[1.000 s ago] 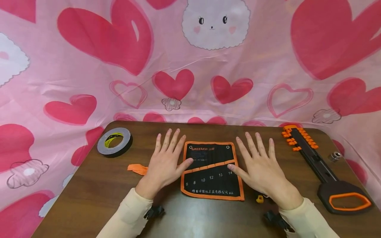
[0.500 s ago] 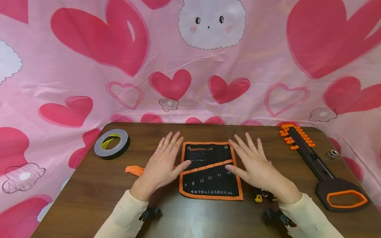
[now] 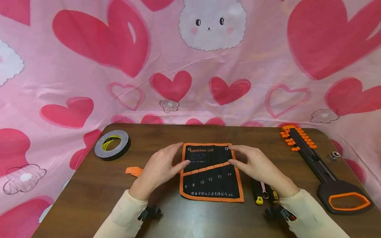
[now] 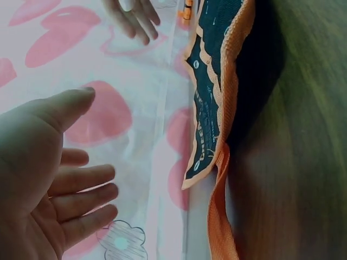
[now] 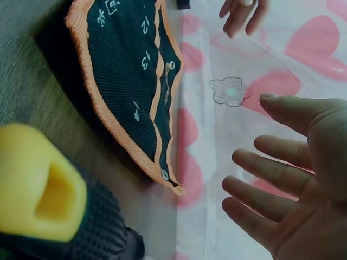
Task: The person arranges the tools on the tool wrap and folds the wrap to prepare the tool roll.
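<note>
A black tool pouch with orange trim and printed size numbers lies flat at the middle of the brown table. My left hand stands on its edge at the pouch's left side, fingers straight and thumb tip at the trim. My right hand mirrors it at the right side. The palms face each other and neither hand holds anything. The left wrist view shows the left hand apart from the pouch. In the right wrist view the right hand is spread beside the pouch.
A roll of grey tape sits at the back left. The pouch's orange strap trails left. A long black and orange tool and a metal socket lie at the right. Small yellow-tipped tools lie by my right wrist.
Both hands lay flat on the table beside the pouch. They have lifted and turned onto their edges at its sides, uncovering the yellow-tipped tools near the right wrist.
</note>
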### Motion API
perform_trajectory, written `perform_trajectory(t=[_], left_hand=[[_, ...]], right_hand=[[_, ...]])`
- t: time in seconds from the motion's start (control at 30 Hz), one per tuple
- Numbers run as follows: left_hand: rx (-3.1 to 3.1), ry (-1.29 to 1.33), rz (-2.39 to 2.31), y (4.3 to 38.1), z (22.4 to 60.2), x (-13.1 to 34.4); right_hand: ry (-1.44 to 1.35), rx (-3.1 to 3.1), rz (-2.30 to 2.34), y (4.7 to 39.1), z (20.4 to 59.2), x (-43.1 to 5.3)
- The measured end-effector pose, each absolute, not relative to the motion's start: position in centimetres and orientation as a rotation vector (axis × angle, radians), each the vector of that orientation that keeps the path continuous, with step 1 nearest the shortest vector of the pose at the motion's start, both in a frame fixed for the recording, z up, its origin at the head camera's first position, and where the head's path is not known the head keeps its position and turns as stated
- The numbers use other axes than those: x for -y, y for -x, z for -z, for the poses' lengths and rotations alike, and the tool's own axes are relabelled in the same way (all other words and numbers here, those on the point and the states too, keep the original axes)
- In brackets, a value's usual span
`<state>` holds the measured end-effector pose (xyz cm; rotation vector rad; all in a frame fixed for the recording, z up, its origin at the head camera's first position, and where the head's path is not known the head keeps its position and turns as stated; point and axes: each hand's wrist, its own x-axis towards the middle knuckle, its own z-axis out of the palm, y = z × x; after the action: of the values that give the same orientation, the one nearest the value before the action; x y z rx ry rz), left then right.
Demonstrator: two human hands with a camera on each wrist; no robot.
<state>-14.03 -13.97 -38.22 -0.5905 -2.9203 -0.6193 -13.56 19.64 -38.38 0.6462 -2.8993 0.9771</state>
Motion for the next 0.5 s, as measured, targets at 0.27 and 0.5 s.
perform_trajectory(t=[0.27, 0.5], left_hand=[[3.013, 0.599, 0.725, 14.0, 38.6, 13.3], [3.064, 0.723, 0.707, 13.8, 39.9, 12.8]], right_hand=[[-0.637, 2.941, -1.033, 14.7, 39.3, -19.9], [-0.686, 3.035, -0.986, 15.8, 40.1, -19.6]])
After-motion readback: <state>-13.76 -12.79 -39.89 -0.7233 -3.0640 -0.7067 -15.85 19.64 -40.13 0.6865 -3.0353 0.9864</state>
